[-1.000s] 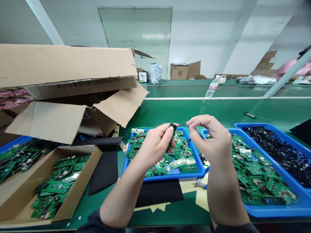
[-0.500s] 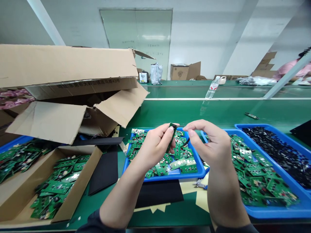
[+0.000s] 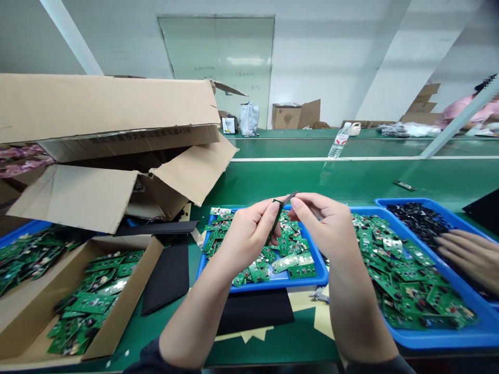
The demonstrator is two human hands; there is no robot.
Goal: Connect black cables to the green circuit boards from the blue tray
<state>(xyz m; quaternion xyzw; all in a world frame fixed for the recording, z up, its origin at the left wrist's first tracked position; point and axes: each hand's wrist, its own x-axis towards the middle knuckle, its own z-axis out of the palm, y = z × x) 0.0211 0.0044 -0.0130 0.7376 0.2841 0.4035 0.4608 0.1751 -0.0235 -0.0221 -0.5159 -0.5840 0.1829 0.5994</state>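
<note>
My left hand (image 3: 249,232) pinches a small green circuit board (image 3: 276,218) held edge-on above the middle blue tray (image 3: 317,270), which is full of green boards. My right hand (image 3: 325,223) is closed in a pinch on a small dark part (image 3: 291,197) right at the board's top edge. Both hands meet over the tray, well above the boards lying in it.
Another person's hand (image 3: 470,257) rests in the far right blue tray (image 3: 481,231) of black parts. A second blue tray (image 3: 436,335) of boards lies right of centre. A cardboard box (image 3: 23,306) of boards and a large open carton (image 3: 105,135) stand left. A water bottle (image 3: 337,142) stands behind.
My right hand has moved left and brought the dark part up to the board's top. Another person's hand has come into the far right tray.
</note>
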